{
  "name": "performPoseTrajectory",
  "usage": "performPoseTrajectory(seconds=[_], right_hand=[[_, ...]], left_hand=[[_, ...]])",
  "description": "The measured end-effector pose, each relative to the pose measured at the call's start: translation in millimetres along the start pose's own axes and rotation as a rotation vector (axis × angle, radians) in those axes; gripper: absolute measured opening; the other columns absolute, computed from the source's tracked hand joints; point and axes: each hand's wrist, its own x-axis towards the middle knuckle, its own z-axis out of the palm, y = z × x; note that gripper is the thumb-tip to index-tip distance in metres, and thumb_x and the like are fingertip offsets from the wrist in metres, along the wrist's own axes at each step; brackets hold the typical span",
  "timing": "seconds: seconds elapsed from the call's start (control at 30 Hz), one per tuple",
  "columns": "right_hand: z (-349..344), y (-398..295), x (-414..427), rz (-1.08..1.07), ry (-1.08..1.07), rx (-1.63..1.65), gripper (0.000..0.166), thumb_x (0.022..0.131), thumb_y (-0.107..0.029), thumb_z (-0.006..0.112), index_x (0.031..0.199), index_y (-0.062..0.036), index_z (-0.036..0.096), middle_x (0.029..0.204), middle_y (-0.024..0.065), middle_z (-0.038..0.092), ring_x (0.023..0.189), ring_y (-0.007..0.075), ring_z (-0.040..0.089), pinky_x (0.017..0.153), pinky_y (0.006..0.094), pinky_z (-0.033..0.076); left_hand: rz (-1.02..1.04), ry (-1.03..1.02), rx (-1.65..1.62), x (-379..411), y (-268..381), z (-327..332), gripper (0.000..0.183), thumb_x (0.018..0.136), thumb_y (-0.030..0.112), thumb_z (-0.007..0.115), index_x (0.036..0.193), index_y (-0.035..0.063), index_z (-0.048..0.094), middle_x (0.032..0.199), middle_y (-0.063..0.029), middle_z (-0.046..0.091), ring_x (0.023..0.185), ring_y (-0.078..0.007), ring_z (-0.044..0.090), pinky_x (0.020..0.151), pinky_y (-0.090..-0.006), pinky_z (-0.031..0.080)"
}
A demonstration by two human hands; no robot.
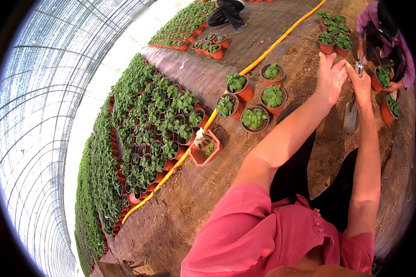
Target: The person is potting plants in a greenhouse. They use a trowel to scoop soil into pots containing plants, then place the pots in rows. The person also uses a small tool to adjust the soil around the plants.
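Observation:
My right hand [360, 83] grips a metal hand trowel [349, 119], its shiny handle end poking out above my fingers. The blade hangs down over the soil beside my forearm. Palm turned up, my left hand [329, 79] holds nothing that I can see, and its fingers are apart. Its fingertips meet or nearly meet the thumb of my right hand. To the left stand several potted green plants, among them a leafy plant in an orange-brown pot [255, 119] and another potted plant [273, 97].
A yellow hose [267, 52] crosses the dirt floor. Beside it sits an octagonal planter [205, 149] with a soiled glove [203, 137] on its rim. Dense rows of potted plants [156, 128] line the left. A co-worker [390, 41] crouches at right, handling a pot [379, 80].

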Motion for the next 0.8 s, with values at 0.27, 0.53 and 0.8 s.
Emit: performPoseTrajectory(seconds=[0.27, 0.53, 0.8], right_hand=[[10.7, 2.0, -2.9, 0.079, -0.001, 0.092, 0.028, 0.087, -0.033, 0.073, 0.080, -0.0106, 0.059, 0.063, -0.0072, 0.048, 0.048, 0.0021, 0.038, 0.044, 0.0200, 0.027], [20.5, -13.1, -9.4, -0.052, 0.193, 0.077, 0.032, 0.087, -0.026, 0.075, 0.069, -0.0094, 0.054, 0.063, -0.0088, 0.046, 0.056, 0.0031, 0.037, 0.049, 0.0240, 0.030], [11.9, -27.2, -16.7, -0.018, 0.234, 0.086, 0.027, 0.089, -0.020, 0.070, 0.073, -0.0054, 0.055, 0.070, -0.0084, 0.050, 0.065, 0.0037, 0.040, 0.057, 0.0248, 0.035]], left_hand=[[0.002, 0.100, -0.072, -1.6, 17.5, 3.8, 0.073, 0.100, 0.061, 0.025, 0.152, 0.0106, 0.023, 0.150, -0.0206, 0.036, 0.138, -0.0347, 0.038, 0.116, -0.0457, 0.026], [-0.028, 0.143, -0.300, -15.7, 44.9, 16.3, 0.063, 0.103, 0.053, 0.028, 0.143, 0.0052, 0.033, 0.145, -0.0204, 0.042, 0.132, -0.0359, 0.045, 0.108, -0.0530, 0.039], [-0.031, 0.106, -0.255, -16.6, 40.0, 21.5, 0.062, 0.104, 0.050, 0.026, 0.143, 0.0023, 0.033, 0.143, -0.0204, 0.045, 0.126, -0.0346, 0.050, 0.107, -0.0513, 0.041]])
